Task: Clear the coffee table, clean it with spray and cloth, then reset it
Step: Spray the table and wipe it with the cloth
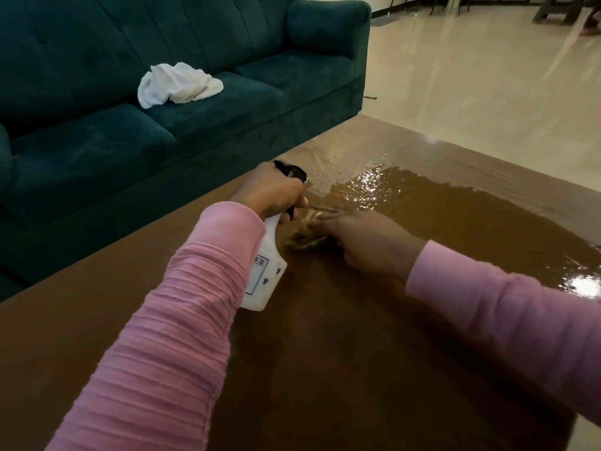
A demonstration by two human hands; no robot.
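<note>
Beyond the left hand, past the tabletop's far edge, stands a dark teal sofa with a crumpled white towel on its seat cushion. Nothing lies between the two hands but bare wood. The left forearm's pink sleeve covers part of the spray bottle.

There is one spray bottle, white with a black trigger head. The left hand grips it at the neck, fingers curled round the trigger, with the bottle slanting back toward the person above the tabletop. There are two cloths. One is the towel on the sofa. The other is a brownish cloth, blurred, under the right hand, which lies on it with fingers stretched out flat, pressing it to the wood just beside the bottle.

The brown tabletop is glossy. A wet patch spreads beyond and to the right of the right hand and catches the light. Further off is a pale cream floor, with dark furniture legs at the room's far side.
</note>
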